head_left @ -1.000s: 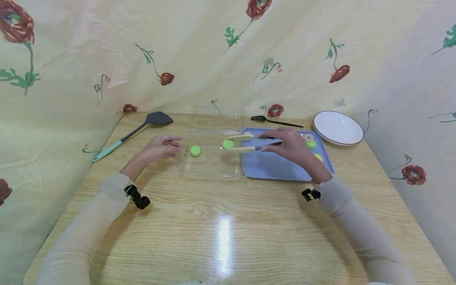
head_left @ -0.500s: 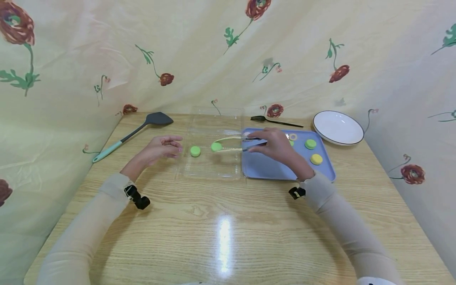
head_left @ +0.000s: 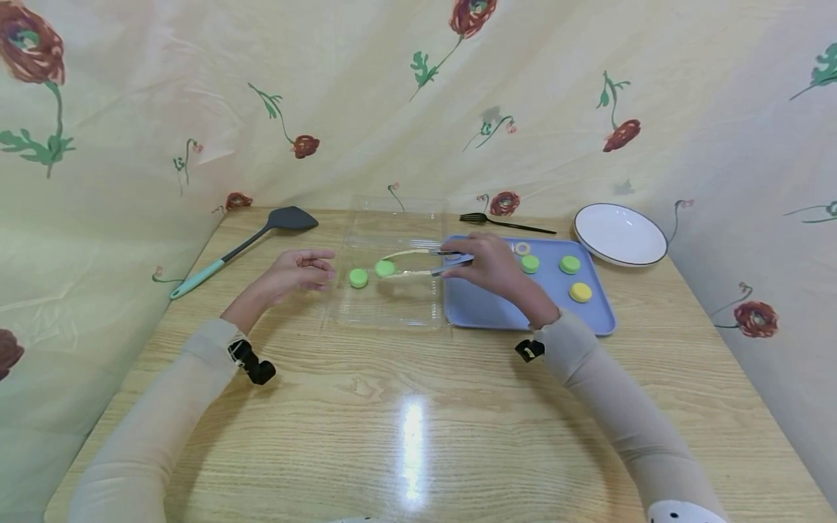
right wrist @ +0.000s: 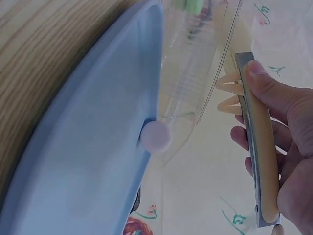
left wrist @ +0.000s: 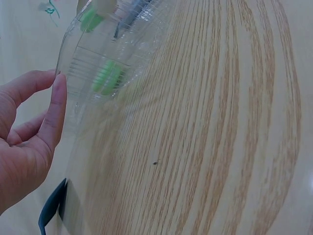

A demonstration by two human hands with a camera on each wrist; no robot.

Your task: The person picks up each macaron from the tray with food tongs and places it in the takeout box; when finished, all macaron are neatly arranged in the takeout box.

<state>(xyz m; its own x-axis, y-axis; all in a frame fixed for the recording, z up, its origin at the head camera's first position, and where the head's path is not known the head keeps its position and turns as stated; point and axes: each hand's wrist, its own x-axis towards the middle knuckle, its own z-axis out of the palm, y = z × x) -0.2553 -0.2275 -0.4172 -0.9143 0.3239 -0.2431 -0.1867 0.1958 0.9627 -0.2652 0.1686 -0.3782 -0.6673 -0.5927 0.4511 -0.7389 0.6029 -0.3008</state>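
My right hand [head_left: 487, 263] grips cream-coloured tongs [right wrist: 264, 156] by their sides. Between the tong tips is a green macaron [head_left: 384, 269], over the clear plastic container [head_left: 392, 320]. A second green macaron [head_left: 358, 277] lies in that container, towards its left side. At the container's left edge is my left hand [head_left: 288, 276], its fingers loosely extended and apart; in the left wrist view the fingertips [left wrist: 59, 82] seem to touch the clear rim. Whether the held macaron rests on the container floor cannot be told.
Right of the container, a blue tray [head_left: 484, 309] bears green macarons [head_left: 569, 264], a yellow macaron [head_left: 580, 292] and a pale ring [head_left: 522, 248]. Behind it lies a black fork [head_left: 510, 224]; a white plate [head_left: 621, 234] stands back right. A spatula [head_left: 222, 258] lies at left.
My right hand has moved left with the tongs, bringing the green macaron from the container's right side close to the other one. More of the tray shows. The left hand stays put.
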